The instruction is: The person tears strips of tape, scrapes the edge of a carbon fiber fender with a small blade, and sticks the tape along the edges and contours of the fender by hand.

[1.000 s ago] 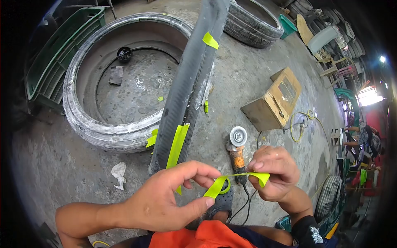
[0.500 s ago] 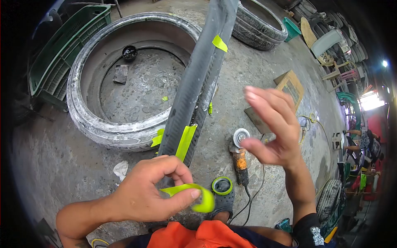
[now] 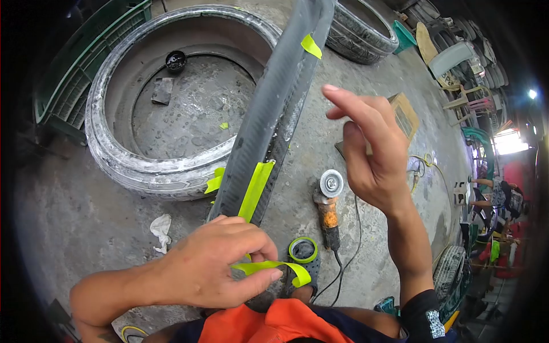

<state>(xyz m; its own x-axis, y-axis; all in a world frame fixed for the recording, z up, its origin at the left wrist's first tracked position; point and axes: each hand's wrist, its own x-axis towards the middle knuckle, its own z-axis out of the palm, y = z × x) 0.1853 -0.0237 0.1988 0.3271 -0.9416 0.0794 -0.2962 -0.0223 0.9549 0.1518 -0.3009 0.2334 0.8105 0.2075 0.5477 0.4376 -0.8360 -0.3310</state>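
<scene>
My left hand (image 3: pixel 223 266) pinches a curling strip of yellow-green tape (image 3: pixel 298 274) between thumb and fingers, beside the lower end of a long dark grey carbon-patterned panel (image 3: pixel 243 154). Another tape piece (image 3: pixel 255 191) is stuck lengthwise on the panel, and a short tape piece (image 3: pixel 311 46) crosses its upper edge. My right hand (image 3: pixel 374 148) is raised right of the panel, its index finger stretched out and the others loosely bent. I see nothing in it. A tape roll (image 3: pixel 303 250) rests at my shoe.
An angle grinder (image 3: pixel 329 211) with a disc lies on the floor, its cord trailing. A large whitish tyre (image 3: pixel 171 182) surrounds a small black cup (image 3: pixel 175 61). There is a green crate (image 3: pixel 86 63) at left, another tyre (image 3: pixel 363 40) behind, and a wooden box (image 3: pixel 403 117) at right.
The tape strip in my left hand has uncurled to the right. My right hand has risen slightly and moved left, its fingers bending more. The whole view has shifted a little.
</scene>
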